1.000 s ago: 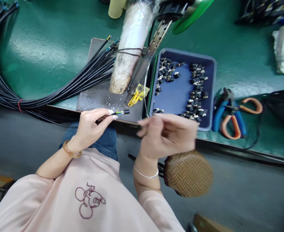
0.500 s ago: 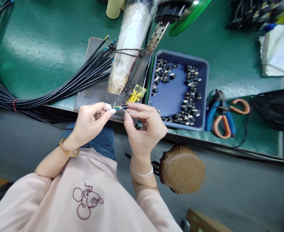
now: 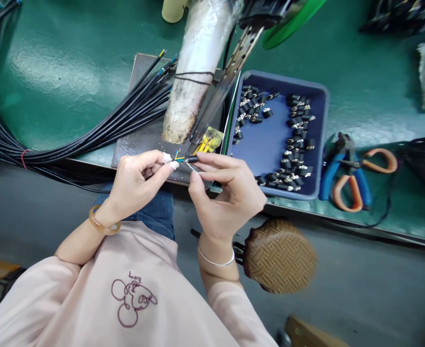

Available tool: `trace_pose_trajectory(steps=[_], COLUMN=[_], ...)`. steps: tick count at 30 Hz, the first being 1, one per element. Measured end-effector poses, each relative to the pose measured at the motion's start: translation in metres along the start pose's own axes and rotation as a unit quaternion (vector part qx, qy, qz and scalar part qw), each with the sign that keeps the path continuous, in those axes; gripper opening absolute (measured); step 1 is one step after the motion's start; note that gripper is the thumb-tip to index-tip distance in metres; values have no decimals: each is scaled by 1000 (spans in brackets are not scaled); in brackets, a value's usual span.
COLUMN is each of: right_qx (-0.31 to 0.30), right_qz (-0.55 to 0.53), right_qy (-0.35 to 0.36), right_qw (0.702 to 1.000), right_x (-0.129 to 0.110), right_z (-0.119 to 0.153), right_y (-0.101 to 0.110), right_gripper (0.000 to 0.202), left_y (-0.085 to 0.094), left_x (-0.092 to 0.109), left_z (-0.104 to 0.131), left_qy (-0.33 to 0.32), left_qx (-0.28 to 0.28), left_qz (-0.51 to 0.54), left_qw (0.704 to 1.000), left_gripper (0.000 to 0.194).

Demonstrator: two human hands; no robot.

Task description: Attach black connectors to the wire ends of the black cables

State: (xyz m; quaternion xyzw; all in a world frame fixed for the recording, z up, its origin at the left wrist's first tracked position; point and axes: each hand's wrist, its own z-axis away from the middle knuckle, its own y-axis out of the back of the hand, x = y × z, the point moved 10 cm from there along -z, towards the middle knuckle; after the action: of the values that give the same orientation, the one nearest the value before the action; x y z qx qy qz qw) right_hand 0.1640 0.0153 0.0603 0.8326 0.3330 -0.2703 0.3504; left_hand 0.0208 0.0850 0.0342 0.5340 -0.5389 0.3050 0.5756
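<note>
In the head view, thin blue and yellow-green wires point(image 3: 179, 158) lie between my fingertips, above the edge of a dark board point(image 3: 140, 140). My left hand point(image 3: 139, 182) is closed in a pinch on them, with white covers on thumb and finger. A small black cylindrical piece point(image 3: 191, 158) sits at the other end of these wires. My right hand point(image 3: 227, 193) is closed on this piece with its fingertips, and a thin pale strand point(image 3: 191, 166) runs to its thumb. Fingers partly hide the joint. Just above stands a perforated metal soldering-iron barrel point(image 3: 236, 60).
A bundle of black cables point(image 3: 71, 149) lies left. A plastic-wrapped tube point(image 3: 191, 72) reaches down over the board. Right of it stands a blue bin point(image 3: 321, 140) with many black connectors. Blue-handled cutters point(image 3: 331, 176) and orange-handled scissors point(image 3: 348, 193) lie beyond. A round stool point(image 3: 281, 255) stands below.
The view has shifted slightly, so the bin and tools appear farther right. My right hand appears a little farther right and more spread; both hands keep their grip at the wires.
</note>
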Motion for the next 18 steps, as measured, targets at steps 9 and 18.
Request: trace_pose_trajectory(steps=[9,18], right_qx=[-22,3], right_qz=[10,-30], right_qy=[29,-13], right_qw=[999,999], right_x=[-7,4], right_z=[0,4], right_y=[-3,1], right_gripper=[12,9], left_y=[-4,-7], left_x=[-15,-9], left_z=[2,6], left_qy=[58,23], left_qx=[-26,-47], left_qz=[40,10], left_qw=[997,999], left_gripper=[23,20])
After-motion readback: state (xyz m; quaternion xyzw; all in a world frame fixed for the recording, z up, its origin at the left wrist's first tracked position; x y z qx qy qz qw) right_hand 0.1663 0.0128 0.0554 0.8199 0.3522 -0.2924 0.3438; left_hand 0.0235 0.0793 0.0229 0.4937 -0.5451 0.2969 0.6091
